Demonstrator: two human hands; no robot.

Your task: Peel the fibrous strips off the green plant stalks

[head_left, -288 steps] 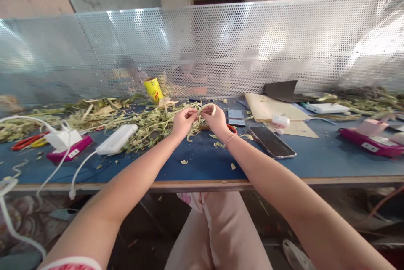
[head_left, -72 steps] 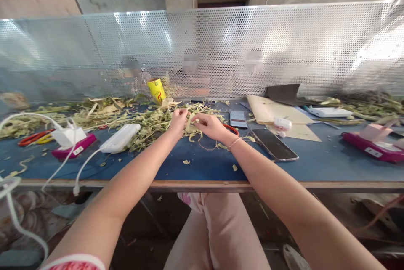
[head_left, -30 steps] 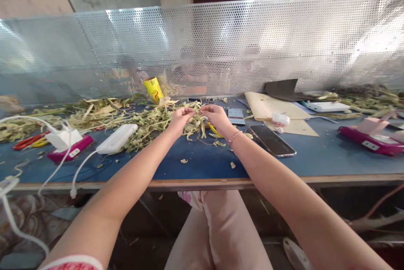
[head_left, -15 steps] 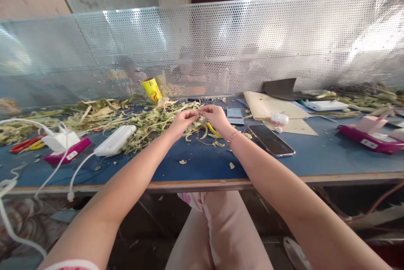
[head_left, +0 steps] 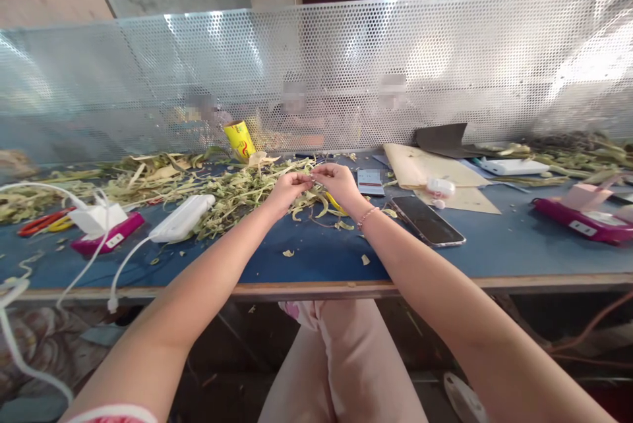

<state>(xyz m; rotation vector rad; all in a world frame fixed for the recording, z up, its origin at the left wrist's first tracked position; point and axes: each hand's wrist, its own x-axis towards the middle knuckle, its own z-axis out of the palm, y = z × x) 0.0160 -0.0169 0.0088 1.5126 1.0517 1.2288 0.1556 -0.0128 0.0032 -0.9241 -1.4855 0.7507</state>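
Both of my hands meet over the dried greenish plant stems (head_left: 232, 196) heaped on the blue table. My left hand (head_left: 288, 192) is closed in a pinch, fingertips toward the right one. Touching or almost touching it, my right hand (head_left: 340, 184) pinches too. Whatever lies between the fingertips is too small and too covered to name. Just below the right fingers shows a yellow curved handle (head_left: 335, 203), the rest of it hidden. A small grey-and-white flat box (head_left: 370, 182) lies right of that hand, and a phone (head_left: 430, 221) rests near my right wrist.
A perforated metal screen (head_left: 336, 60) borders the table's far side, with people blurred behind it. On the left are a yellow can (head_left: 240, 141), a white power bank (head_left: 182, 219), cables and a magenta power strip (head_left: 113, 238). Brown paper (head_left: 415, 169) and another strip (head_left: 576, 220) are right.
The view has shifted very slightly. My hands keep the same pinched pose at the same spot, and nothing on the table has visibly moved.
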